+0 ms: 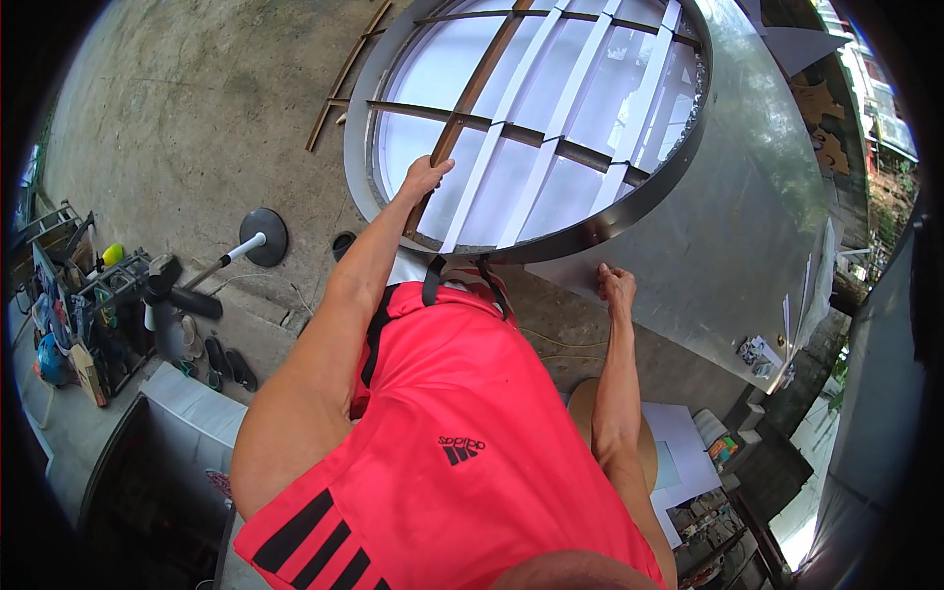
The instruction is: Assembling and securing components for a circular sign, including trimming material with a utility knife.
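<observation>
A large round metal ring frame (644,211) lies ahead of me, with a white panel (423,138) inside. Dark crossbars and several white strips (531,182) span it. My left hand (425,177) is closed around a brown bar (462,113) that runs lengthwise across the ring, near its close end. To the right, just outside the near rim, my right hand (617,285) hangs with curled fingers over a big grey metal sheet (728,226). Whatever that hand may hold is hidden.
A thin brown frame (339,88) lies on the concrete floor left of the ring. A pole with a round dark base (264,238), shoes (228,366) and a cluttered metal rack (84,305) are at left. Small loose items (759,356) sit on the sheet's right corner.
</observation>
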The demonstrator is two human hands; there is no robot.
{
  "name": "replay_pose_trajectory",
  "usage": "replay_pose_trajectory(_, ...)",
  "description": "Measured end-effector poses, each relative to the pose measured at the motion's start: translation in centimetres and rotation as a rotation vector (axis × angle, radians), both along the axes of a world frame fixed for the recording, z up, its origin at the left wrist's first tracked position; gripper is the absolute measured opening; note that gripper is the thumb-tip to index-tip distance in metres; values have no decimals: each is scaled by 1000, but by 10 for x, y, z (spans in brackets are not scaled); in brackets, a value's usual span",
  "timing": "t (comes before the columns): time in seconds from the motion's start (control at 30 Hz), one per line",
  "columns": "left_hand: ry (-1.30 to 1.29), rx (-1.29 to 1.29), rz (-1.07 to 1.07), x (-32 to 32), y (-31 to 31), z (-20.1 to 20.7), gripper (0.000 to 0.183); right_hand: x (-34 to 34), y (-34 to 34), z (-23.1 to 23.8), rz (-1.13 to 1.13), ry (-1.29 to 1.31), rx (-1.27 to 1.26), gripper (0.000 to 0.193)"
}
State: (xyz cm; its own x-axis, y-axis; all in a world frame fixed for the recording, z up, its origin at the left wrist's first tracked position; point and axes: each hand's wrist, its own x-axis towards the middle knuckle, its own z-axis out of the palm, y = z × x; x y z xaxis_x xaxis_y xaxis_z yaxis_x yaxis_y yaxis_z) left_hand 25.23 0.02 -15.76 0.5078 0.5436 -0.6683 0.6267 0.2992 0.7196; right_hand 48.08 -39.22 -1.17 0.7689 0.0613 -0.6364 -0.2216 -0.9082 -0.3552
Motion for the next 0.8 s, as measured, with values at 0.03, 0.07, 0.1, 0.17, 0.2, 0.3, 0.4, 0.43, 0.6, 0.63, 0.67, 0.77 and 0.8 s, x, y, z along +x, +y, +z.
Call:
replay_pose_trajectory(0.03,-2,-4,2,-1,0,0,46,0,0,0,-5,5,3,33)
replay_pose_trajectory(0.07,-5,-7,4,-2,0,-1,46,0,1,0,0,8,2,33)
replay_pose_trajectory(0.1,-4,-9,7,-1,0,1,46,0,0,1,4,6,-2,33)
replay_pose_trajectory(0.17,-5,4,-4,1,-1,5,46,-1,0,-1,12,5,-8,33)
replay_pose_trajectory(0.2,-4,3,-1,-1,-1,3,46,0,0,-1,8,3,-5,33)
replay_pose_trajectory(0.3,-9,15,9,-2,-1,-2,46,1,-1,-3,6,5,-6,33)
replay_pose_trajectory(0.4,-14,11,-4,-2,-1,-4,47,2,-3,-4,5,11,3,33)
replay_pose_trajectory(0.43,3,16,-18,-2,0,-4,47,2,-3,-5,3,15,16,33)
replay_pose_trajectory(0.6,18,10,-30,0,-1,-4,47,3,-4,-5,-15,20,18,33)
replay_pose_trajectory(0.63,16,11,-23,-1,-1,-4,47,3,-3,-5,-17,25,23,33)
replay_pose_trajectory(0.67,17,12,-22,-1,0,-4,47,2,-2,-5,-16,26,24,33)
replay_pose_trajectory(0.77,-1,15,-18,-2,0,-5,48,1,-1,-4,-25,22,31,33)
replay_pose_trajectory(0.8,-3,10,-18,-3,0,-5,48,1,-2,-4,-17,16,28,34)
